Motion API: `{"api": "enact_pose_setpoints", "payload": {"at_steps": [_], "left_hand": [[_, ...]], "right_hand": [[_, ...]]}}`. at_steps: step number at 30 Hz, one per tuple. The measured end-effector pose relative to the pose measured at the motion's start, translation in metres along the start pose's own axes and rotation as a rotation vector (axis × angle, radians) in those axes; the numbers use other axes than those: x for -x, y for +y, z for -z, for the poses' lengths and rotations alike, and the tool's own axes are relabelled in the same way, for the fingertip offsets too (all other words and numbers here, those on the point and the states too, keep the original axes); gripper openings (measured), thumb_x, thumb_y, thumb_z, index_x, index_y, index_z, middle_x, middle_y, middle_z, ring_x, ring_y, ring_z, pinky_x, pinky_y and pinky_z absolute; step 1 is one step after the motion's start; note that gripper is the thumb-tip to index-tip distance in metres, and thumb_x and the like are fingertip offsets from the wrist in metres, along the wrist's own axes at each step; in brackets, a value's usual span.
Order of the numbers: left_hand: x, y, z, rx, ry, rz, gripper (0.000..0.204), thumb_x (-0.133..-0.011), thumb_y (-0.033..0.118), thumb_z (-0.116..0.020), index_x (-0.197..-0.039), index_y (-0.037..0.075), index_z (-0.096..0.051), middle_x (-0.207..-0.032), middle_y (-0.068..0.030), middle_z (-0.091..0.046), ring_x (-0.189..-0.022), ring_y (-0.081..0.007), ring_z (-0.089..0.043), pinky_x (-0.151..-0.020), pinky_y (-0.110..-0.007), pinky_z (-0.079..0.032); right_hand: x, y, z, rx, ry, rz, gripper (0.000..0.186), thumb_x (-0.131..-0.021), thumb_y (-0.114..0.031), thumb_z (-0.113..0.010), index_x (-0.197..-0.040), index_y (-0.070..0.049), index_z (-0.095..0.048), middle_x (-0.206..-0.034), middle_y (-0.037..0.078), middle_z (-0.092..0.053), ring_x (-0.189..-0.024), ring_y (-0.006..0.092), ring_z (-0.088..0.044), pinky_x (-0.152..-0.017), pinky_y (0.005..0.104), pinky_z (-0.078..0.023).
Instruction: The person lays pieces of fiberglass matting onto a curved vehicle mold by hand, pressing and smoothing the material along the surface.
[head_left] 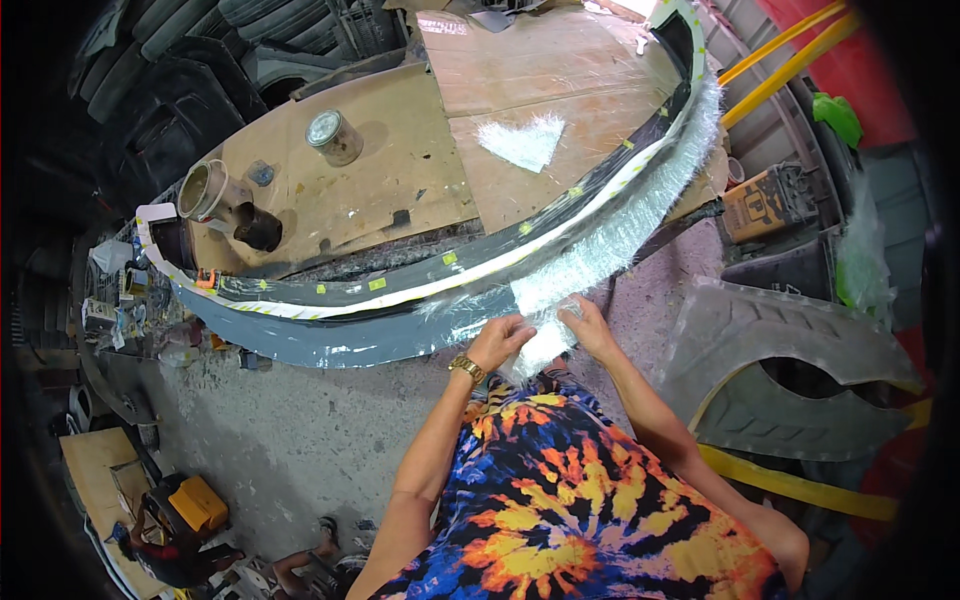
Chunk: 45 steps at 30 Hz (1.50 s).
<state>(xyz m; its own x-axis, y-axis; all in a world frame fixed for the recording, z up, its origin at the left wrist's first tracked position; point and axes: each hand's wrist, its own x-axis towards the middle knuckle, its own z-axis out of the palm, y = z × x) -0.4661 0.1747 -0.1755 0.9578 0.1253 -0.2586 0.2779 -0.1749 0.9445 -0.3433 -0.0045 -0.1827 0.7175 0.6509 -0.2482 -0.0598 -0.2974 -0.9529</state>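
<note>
Between my two hands hangs a white piece of fibreglass mat (548, 345), pinched at its left side by my left hand (500, 342) and at its right side by my right hand (588, 328). Both hands are closed on it, just in front of a long curved car bumper part (400, 296). Grey and black, with a white strip and small yellow-green tape pieces, that part arcs across the table edge. Frayed white fibreglass matting (610, 245) covers its right section, directly behind my hands. The left section of its outer face (320, 340) shows bare grey.
Cardboard (390, 180) covers the table, carrying a lidded can (334, 138), a stained bucket (205, 190) and a loose fibreglass scrap (524, 140). A grey fender (790, 370) is at right, near a yellow container (762, 205). Another person (180, 555) is at lower left.
</note>
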Motion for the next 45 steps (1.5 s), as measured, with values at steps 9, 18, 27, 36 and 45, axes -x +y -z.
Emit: {"api": "enact_pose_setpoints", "payload": {"at_steps": [9,18,27,36,45], "left_hand": [[0.002,0.018,-0.018,-0.207,0.343,-0.23,0.026,-0.091,0.021,-0.059,-0.075,0.002,-0.049,-0.055,-0.0128,-0.046,-0.047,-0.0211,-0.041,-0.047,-0.035,-0.035],[-0.013,-0.009,-0.005,0.031,0.17,-0.131,0.021,-0.091,0.025,-0.059,-0.098,0.005,-0.058,-0.079,-0.005,-0.063,-0.072,-0.0152,-0.058,-0.063,-0.029,-0.045],[0.05,-0.046,0.036,0.606,0.405,0.277,0.026,-0.088,0.032,-0.065,-0.093,0.007,-0.062,-0.084,-0.0017,-0.063,-0.07,-0.0073,-0.058,-0.06,-0.025,-0.047],[0.03,-0.086,0.01,0.201,0.706,0.22,0.027,-0.083,0.019,-0.068,-0.068,0.0,-0.055,-0.056,-0.0054,-0.057,-0.046,-0.0121,-0.051,-0.045,-0.03,-0.039],[0.032,-0.069,0.02,-0.31,0.717,0.355,0.036,-0.074,0.031,-0.069,-0.069,-0.003,-0.057,-0.065,-0.0216,-0.059,-0.063,-0.041,-0.058,-0.058,-0.047,-0.044]], "right_hand": [[-0.012,0.013,0.088,-0.043,0.439,-0.032,0.021,-0.081,-0.006,-0.057,-0.1,0.002,-0.06,-0.085,0.008,-0.062,-0.081,0.0129,-0.055,-0.075,0.0301,-0.046],[-0.019,-0.035,0.033,0.23,-0.464,-0.111,0.027,-0.082,-0.02,-0.068,-0.1,0.0,-0.067,-0.085,0.004,-0.067,-0.081,0.0096,-0.056,-0.075,0.0289,-0.046],[-0.061,-0.019,-0.014,0.091,-0.336,-0.102,0.034,-0.082,-0.024,-0.069,-0.1,0.004,-0.064,-0.088,0.007,-0.066,-0.081,0.011,-0.054,-0.074,0.0294,-0.045],[-0.059,0.025,-0.024,0.612,-0.062,-0.057,0.055,-0.076,-0.039,-0.065,-0.113,0.001,-0.06,-0.104,0.025,-0.064,-0.099,0.0377,-0.061,-0.086,0.0417,-0.047],[-0.053,0.0,-0.037,0.719,0.003,-0.083,0.047,-0.077,-0.036,-0.065,-0.109,-0.001,-0.063,-0.102,0.023,-0.064,-0.097,0.0393,-0.061,-0.083,0.0455,-0.048]]}}
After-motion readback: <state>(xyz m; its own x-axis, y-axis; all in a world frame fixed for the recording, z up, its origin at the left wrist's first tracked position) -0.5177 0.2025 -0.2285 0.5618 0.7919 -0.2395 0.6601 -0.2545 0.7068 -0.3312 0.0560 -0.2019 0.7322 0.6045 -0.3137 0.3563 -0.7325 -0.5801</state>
